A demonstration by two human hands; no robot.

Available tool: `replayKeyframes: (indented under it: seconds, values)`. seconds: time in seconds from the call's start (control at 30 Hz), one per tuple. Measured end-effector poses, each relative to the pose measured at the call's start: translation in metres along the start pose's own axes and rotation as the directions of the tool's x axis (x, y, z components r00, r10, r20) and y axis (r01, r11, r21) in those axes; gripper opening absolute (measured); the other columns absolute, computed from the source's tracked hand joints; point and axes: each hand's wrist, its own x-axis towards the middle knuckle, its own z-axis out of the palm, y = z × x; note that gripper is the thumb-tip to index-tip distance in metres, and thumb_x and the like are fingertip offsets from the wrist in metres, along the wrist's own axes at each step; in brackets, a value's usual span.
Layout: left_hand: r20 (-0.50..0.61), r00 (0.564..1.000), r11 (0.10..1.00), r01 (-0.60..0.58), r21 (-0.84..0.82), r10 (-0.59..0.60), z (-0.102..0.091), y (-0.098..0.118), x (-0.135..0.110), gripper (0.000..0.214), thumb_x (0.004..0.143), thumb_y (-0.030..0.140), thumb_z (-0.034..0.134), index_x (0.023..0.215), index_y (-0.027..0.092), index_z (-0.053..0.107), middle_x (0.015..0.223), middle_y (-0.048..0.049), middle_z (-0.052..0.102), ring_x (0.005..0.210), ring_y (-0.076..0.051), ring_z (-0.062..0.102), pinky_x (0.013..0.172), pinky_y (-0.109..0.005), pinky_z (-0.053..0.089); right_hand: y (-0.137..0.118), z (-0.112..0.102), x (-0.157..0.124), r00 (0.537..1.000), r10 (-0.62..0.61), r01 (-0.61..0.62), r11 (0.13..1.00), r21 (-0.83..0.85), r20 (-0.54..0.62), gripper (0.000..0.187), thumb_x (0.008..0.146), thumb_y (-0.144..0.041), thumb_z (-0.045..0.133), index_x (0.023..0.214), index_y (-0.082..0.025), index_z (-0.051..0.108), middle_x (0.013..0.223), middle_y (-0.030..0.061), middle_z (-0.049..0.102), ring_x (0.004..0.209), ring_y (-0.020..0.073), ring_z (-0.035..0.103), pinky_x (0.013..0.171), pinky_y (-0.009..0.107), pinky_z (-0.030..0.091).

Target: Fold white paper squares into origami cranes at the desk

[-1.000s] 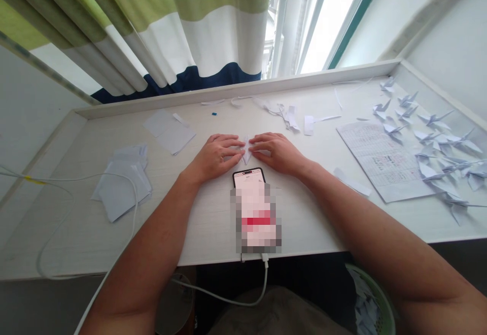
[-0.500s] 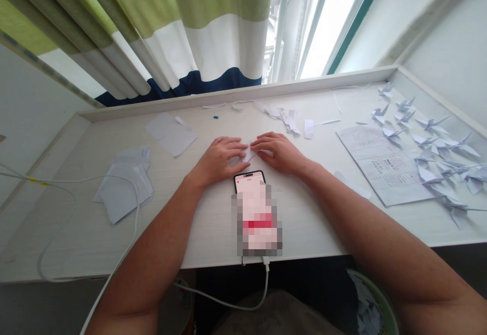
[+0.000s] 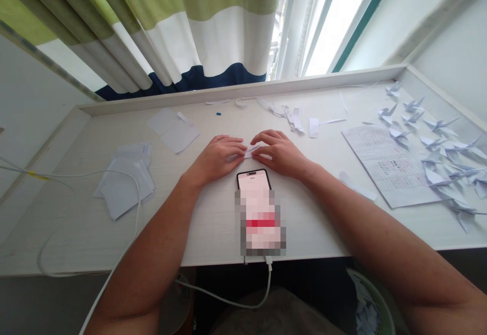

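A small folded piece of white paper [image 3: 249,153] lies on the white desk between my hands, its ends hidden by my fingers. My left hand [image 3: 224,156] pinches its left end, thumb below and fingers above. From the other side my right hand [image 3: 277,151] grips the right end with thumb and fingertips. Just below the hands a phone [image 3: 253,178] lies face up, its lit screen partly blurred out. Several folded paper cranes [image 3: 433,142] stand at the right end of the desk.
A written sheet [image 3: 388,167] lies left of the cranes. Paper scraps [image 3: 292,120] lie toward the back edge. Stacked white paper [image 3: 125,182] and another sheet [image 3: 175,129] are at left. A white cable [image 3: 137,208] crosses the left side. A bin with paper [image 3: 369,304] stands below the desk.
The paper between my hands has turned from a pointed, upright-looking shape to a flatter, sideways one. My left thumb has drawn up closer to the fingers. The camera view has shifted slightly.
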Motion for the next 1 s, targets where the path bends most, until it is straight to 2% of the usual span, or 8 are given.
replayKeyframes:
  seconds: [0.2,0.37,0.53,0.77,1.0]
  values:
    - [0.038,0.999,1.0,0.001,-0.007,0.0,-0.0001,-0.0039,-0.0012,0.022,0.105,0.026,0.059,0.105,0.027,0.081,0.132,-0.0021,0.08,0.141,-0.025,0.065,0.123,-0.051,0.04,0.0007,0.001,0.0029,0.998,-0.011,0.006,0.996,0.088,0.066,0.023,0.105,-0.023,0.064,0.117,-0.026,0.083,0.123,0.0068,0.08,0.116,0.0273,0.068,0.105,0.046,0.048]
    - [0.0,1.0,1.0,0.009,-0.01,-0.009,0.0029,-0.0025,0.0008,0.027,0.105,0.022,0.055,0.104,0.026,0.082,0.127,-0.0043,0.082,0.132,-0.025,0.069,0.116,-0.05,0.049,0.0011,0.0026,0.004,0.996,0.063,-0.065,0.997,0.044,0.057,0.019,0.105,-0.03,0.066,0.107,-0.027,0.085,0.116,0.0063,0.083,0.11,0.0283,0.067,0.1,0.045,0.046]
    - [-0.005,1.0,1.0,-0.004,0.005,0.004,0.0052,-0.0033,0.0009,0.022,0.104,0.025,0.06,0.103,0.025,0.082,0.124,-0.0043,0.083,0.127,-0.026,0.073,0.113,-0.048,0.052,0.0006,0.0042,0.0052,0.997,0.064,-0.064,0.998,-0.001,0.054,0.021,0.107,-0.031,0.064,0.105,-0.026,0.085,0.113,0.0063,0.083,0.108,0.0278,0.065,0.098,0.043,0.044]
    - [-0.005,0.995,0.995,0.098,-0.027,-0.098,0.0051,0.0001,0.0022,0.023,0.106,0.029,0.057,0.107,0.025,0.079,0.124,-0.0045,0.082,0.124,-0.026,0.072,0.111,-0.048,0.049,0.0015,0.0045,0.0053,0.996,0.07,-0.07,0.998,0.004,0.061,0.025,0.109,-0.027,0.058,0.106,-0.025,0.082,0.111,0.0073,0.082,0.109,0.0279,0.064,0.098,0.043,0.043]
    - [-0.06,0.981,0.971,0.174,-0.165,-0.186,0.0081,0.0036,0.0065,0.019,0.102,0.029,0.06,0.094,0.024,0.075,0.114,-0.006,0.083,0.113,-0.025,0.074,0.109,-0.047,0.051,-0.0004,0.0079,0.0077,0.994,0.111,-0.112,0.993,0.026,0.019,0.024,0.109,-0.029,0.054,0.11,-0.022,0.078,0.106,0.0097,0.08,0.105,0.0277,0.065,0.096,0.042,0.046]
